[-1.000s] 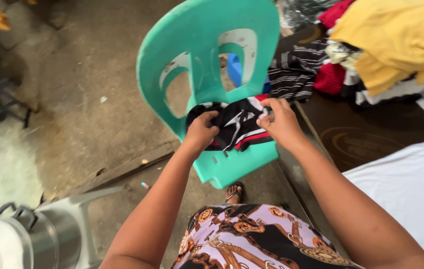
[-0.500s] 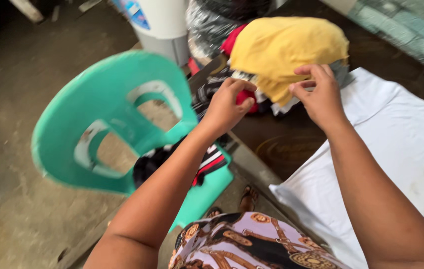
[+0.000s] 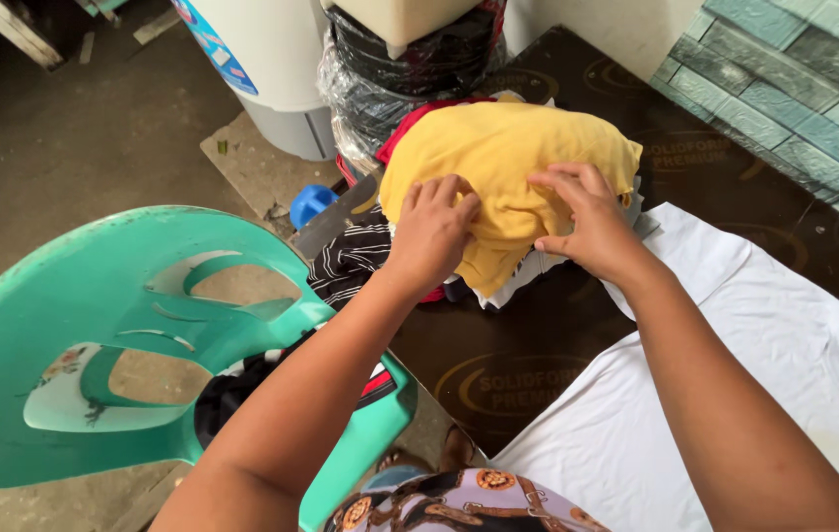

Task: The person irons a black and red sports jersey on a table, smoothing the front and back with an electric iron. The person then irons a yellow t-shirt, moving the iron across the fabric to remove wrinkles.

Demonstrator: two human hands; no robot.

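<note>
1. The person's left hand (image 3: 432,222) lay on the near left slope of a yellow garment (image 3: 508,163), its fingers close together and bent, the tips pressing into the cloth; whether any fold was actually pinched, I could not tell.
2. The right hand (image 3: 587,222) rested on the garment's right side, fingers spread a little and curled, the thumb pointing left along the lower edge. It touched the fabric but did not visibly clamp it.
3. The yellow garment sat bunched on top of a heap of clothes (image 3: 360,258) at the far left end of a dark brown table (image 3: 538,345), with red, white and black-and-white striped pieces showing underneath.
4. A white shirt (image 3: 735,384) was spread flat on the table to the right, just beside the right forearm and apart from the heap.
5. A green plastic chair (image 3: 134,325) stood to the left, touching the table's edge, with a dark folded garment (image 3: 242,389) with red and white trim on its seat.
6. Beyond the heap stood a white tub (image 3: 267,69) and a black bundle wrapped in clear film (image 3: 390,74).
</note>
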